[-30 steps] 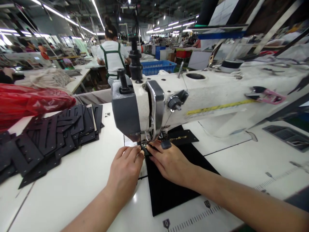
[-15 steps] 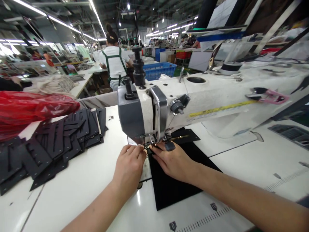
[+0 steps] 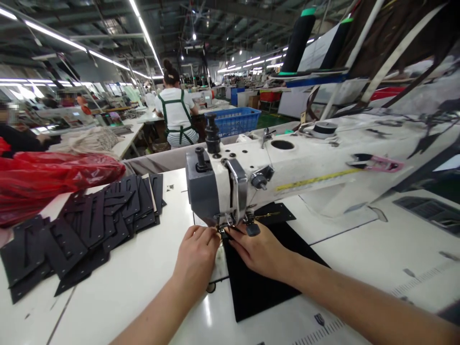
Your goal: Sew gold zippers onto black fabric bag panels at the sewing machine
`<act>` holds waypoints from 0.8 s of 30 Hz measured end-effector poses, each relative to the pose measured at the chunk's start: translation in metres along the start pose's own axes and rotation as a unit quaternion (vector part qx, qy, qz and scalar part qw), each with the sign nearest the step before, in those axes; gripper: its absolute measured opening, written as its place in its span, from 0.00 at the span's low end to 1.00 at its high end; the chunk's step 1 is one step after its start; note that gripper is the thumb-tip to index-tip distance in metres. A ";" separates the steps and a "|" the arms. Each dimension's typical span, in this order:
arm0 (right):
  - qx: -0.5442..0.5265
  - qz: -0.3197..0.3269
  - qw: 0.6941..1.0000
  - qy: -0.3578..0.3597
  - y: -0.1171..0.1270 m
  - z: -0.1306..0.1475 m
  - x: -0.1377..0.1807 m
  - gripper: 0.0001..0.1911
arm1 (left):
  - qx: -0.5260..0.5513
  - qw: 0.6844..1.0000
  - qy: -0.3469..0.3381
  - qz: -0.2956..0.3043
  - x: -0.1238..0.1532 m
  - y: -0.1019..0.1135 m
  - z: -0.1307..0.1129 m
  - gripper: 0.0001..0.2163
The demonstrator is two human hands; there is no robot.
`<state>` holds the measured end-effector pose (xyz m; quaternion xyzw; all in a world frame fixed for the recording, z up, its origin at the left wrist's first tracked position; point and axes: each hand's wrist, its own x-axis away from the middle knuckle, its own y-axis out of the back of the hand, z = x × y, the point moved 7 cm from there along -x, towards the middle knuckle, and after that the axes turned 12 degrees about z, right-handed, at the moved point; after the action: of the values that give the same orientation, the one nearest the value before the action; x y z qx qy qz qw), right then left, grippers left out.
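Observation:
A white and grey sewing machine [image 3: 273,167] stands across the white table [image 3: 136,287]. A black fabric piece [image 3: 258,292] lies flat under its needle head. My left hand [image 3: 197,258] rests beside the piece's left edge, fingertips pinched at the presser foot. My right hand [image 3: 258,251] presses flat on the black piece just right of the needle, fingertips meeting those of the left. What the fingertips pinch is too small to tell.
A spread of several black cut pieces [image 3: 86,225] lies on the table to the left, with a red plastic bag [image 3: 46,179] behind it. A person in a white shirt and green apron [image 3: 177,115] sits far back near a blue crate [image 3: 235,120]. Pink snips [image 3: 375,163] lie on the machine arm.
Both hands stay at the needle. The view has tilted upward, so the machine and hands sit lower in the picture.

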<state>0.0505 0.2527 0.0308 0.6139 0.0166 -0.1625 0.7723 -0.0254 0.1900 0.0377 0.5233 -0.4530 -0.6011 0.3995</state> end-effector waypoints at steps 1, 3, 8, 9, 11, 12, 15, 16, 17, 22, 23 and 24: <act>-0.006 -0.004 1.000 0.002 0.000 0.000 0.000 0.09 | 0.000 1.000 -0.001 0.000 0.000 0.000 0.000 0.04; -0.026 -0.021 0.999 0.006 0.001 0.000 0.002 0.10 | 0.001 1.000 -0.002 -0.004 0.000 -0.001 0.001 0.04; -0.048 -0.059 0.997 0.005 0.002 -0.002 0.005 0.12 | -0.003 1.000 0.002 -0.024 0.002 -0.001 0.001 0.04; -0.047 -0.057 0.997 0.002 0.001 -0.002 0.005 0.11 | -0.004 1.000 0.001 -0.027 0.002 -0.001 0.001 0.04; -0.048 -0.052 0.997 -0.002 0.000 -0.003 0.004 0.11 | -0.006 0.999 0.000 -0.032 0.003 -0.001 0.001 0.04; -0.051 -0.053 0.997 -0.004 0.000 -0.004 0.004 0.11 | -0.007 0.999 0.001 -0.034 0.003 -0.002 0.002 0.04; -0.056 -0.063 0.996 0.003 0.000 -0.003 0.002 0.12 | -0.011 0.999 0.004 -0.038 0.003 -0.005 0.003 0.04; -0.057 -0.067 0.996 0.007 0.001 -0.003 0.002 0.12 | -0.012 0.999 0.005 -0.038 0.003 -0.006 0.004 0.04; -0.058 -0.070 0.996 0.009 0.001 -0.002 0.002 0.13 | -0.012 0.999 0.006 -0.038 0.003 -0.007 0.004 0.04; -0.057 -0.065 0.996 0.005 -0.001 -0.002 0.001 0.14 | -0.008 0.999 0.014 -0.031 0.003 -0.009 0.005 0.04; -0.055 -0.066 0.996 0.003 -0.002 -0.002 0.000 0.14 | -0.006 0.999 0.016 -0.031 0.003 -0.009 0.005 0.04; -0.054 -0.067 0.996 0.002 -0.003 -0.003 -0.001 0.14 | -0.004 0.999 0.018 -0.033 0.002 -0.009 0.006 0.04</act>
<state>0.0492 0.2555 0.0278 0.5693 0.0682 -0.2114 0.7916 -0.0313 0.1910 0.0288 0.5467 -0.4261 -0.6065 0.3895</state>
